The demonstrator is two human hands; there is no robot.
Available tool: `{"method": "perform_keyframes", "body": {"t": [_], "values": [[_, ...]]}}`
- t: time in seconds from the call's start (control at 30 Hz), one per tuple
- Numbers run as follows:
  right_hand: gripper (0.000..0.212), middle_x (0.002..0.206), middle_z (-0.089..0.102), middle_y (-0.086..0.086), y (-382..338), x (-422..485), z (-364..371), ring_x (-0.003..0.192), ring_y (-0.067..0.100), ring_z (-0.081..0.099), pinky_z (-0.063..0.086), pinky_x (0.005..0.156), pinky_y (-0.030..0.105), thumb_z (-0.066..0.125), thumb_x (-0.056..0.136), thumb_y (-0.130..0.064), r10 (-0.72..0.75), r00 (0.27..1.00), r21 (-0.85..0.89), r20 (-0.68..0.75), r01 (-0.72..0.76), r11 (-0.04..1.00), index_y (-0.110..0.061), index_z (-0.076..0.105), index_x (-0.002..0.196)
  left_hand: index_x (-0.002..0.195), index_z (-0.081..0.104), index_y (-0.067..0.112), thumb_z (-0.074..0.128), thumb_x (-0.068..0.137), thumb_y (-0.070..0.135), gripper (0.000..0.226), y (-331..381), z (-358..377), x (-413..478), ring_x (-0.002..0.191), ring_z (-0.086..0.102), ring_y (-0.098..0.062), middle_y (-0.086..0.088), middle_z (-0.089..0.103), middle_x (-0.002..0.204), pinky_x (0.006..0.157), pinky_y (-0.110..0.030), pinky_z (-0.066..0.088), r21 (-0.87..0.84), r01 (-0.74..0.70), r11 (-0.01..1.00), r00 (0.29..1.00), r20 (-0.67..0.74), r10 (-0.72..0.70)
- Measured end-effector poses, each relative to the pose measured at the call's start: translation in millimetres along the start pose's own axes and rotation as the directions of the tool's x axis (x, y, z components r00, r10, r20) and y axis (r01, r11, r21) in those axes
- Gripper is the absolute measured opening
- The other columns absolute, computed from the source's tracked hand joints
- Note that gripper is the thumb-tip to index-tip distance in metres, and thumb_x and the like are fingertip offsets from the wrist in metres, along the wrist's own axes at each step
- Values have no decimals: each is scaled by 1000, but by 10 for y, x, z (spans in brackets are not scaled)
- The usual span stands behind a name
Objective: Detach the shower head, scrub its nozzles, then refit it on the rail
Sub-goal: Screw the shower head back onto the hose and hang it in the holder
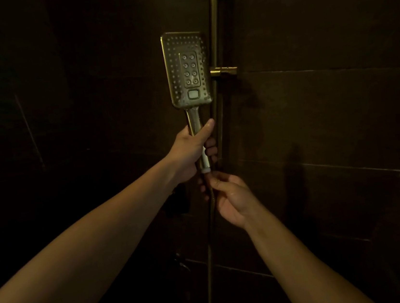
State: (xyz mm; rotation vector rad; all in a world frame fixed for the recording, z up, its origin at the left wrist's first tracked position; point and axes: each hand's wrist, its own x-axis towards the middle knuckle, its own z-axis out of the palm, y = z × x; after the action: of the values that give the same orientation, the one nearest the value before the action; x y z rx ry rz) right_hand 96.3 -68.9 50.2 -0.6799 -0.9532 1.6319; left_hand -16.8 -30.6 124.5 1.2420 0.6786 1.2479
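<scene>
1. Two hands are engaging: the left hand [191, 150] fingers are clenching around the shower head [187, 69] handle, and the right hand [230, 198] fingers are pinching the hose [209, 225] just below it.
2. Head is hanging just left of the rail [213, 36], apparently out of the holder [222, 71].
3. Long axis is running vertical, handle down, nozzles facing the camera.
4. Judgement: detaching seems done; scrubbing is coming next, needing a steady grip and hose slack.

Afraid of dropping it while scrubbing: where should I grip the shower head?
Grip the slim handle from the left, as the left hand does: fingers wrap it fully, the nozzle face is clear, and the rail crowds the right.
</scene>
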Motion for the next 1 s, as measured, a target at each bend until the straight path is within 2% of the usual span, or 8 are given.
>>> {"method": "perform_keyframes", "body": {"t": [0.1,0.23,0.43,0.6,0.7,0.77,0.87,1.0], "values": [[14,76,62,8,1,-41,-11,59,12,57,44,51,22,55,90,-11,61,993,63,101,-68,996,-4,62,99,86,46,21,59,96,31,19,9,-27,-29,56,44,-10,4,42,65,58,-27,44,-74,38,997,994,107,-30],[28,67,51,3,-25,-81,-15,54,9,46,39,51,20,47,95,-26,91,954,181,285,-147,973,-1,58,99,81,47,20,56,97,33,22,48,-17,-46,52,41,-7,5,38,61,54,-22,43,-217,80,973,984,174,-42],[17,76,56,6,-68,-64,15,58,13,47,34,53,25,52,93,-18,108,981,-4,158,-109,994,-6,60,103,87,44,19,58,97,30,21,7,-49,-49,54,44,-10,4,41,63,54,-26,47,-72,16,997,995,99,-9],[25,75,62,2,-1,-69,-30,60,10,55,41,54,23,57,85,10,65,997,-7,49,-65,998,-7,62,103,90,47,20,61,95,31,19,-48,-28,-39,55,47,-11,4,44,64,57,-30,47,-29,-24,999,997,78,26],[22,78,68,6,17,-49,-57,66,14,61,47,56,24,62,82,9,23,1000,39,-17,-22,999,-6,62,98,87,47,20,61,96,30,19,-16,-17,-36,54,46,-11,5,44,63,57,-30,46,-34,-36,999,997,70,38],[19,80,71,8,9,-40,-71,69,16,65,49,60,27,64,82,5,-1,1000,2,-29,1,1000,-6,63,98,88,48,20,60,96,29,18,11,-1,-53,55,46,-11,5,45,63,58,-30,46,-20,-38,999,997,63,40],[13,80,72,10,13,-41,-81,69,17,66,48,63,30,57,89,1,-12,1000,-50,9,13,999,-8,64,93,89,47,19,58,97,28,16,36,21,-79,54,45,-10,5,46,62,57,-29,44,15,-54,998,997,58,53],[21,80,70,10,10,-76,-74,70,18,57,41,65,31,43,96,-1,40,997,-32,66,-38,999,-7,63,96,90,47,18,59,97,28,17,11,17,-96,55,45,-11,4,46,64,57,-29,45,44,-58,997,998,37,56]]}}
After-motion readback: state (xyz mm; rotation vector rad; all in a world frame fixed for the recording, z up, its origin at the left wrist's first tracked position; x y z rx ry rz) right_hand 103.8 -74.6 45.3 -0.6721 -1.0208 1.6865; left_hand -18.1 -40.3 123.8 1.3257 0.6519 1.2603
